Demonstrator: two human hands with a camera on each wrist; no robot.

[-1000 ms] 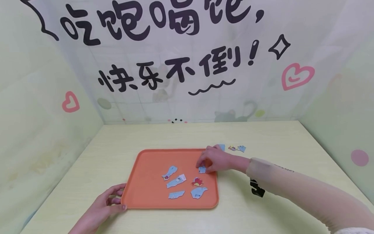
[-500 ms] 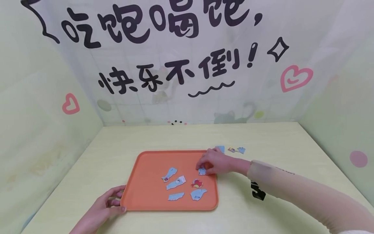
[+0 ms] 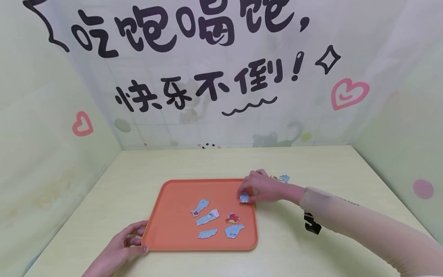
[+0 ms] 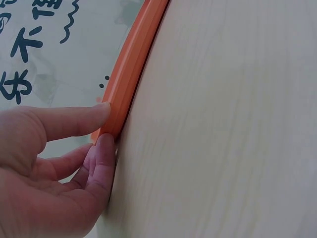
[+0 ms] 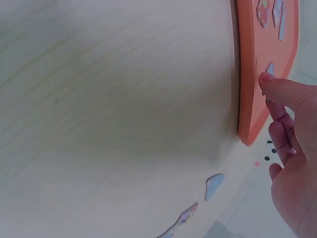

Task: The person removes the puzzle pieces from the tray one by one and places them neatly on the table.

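An orange tray [image 3: 162, 231] lies on the table, and my left hand [image 3: 124, 243] holds its near left corner. In the left wrist view, thumb and fingers [image 4: 103, 148] pinch the tray's rim [image 4: 119, 109]. My right hand [image 3: 264, 187] reaches over the tray's far right part and pinches a small light-blue puzzle piece [image 3: 243, 198] between thumb and fingers. Several irregular pieces lie flat on the tray, among them a red-and-yellow piece [image 3: 232, 218], a wide blue piece [image 3: 234, 231] and a long blue piece [image 3: 207, 217]. The right hand hides part of the tray's rim.
Past the tray's far right corner, a patterned piece [image 5: 185, 215] and a blue piece [image 5: 214, 186] lie on the pale wooden table [image 3: 311, 161]. A printed cloth wall [image 3: 221, 127] stands behind the table, with side walls at left and right.
My right hand has shifted slightly right, taking the small blue piece with it toward the tray's right rim. The left hand stays at the tray's corner.
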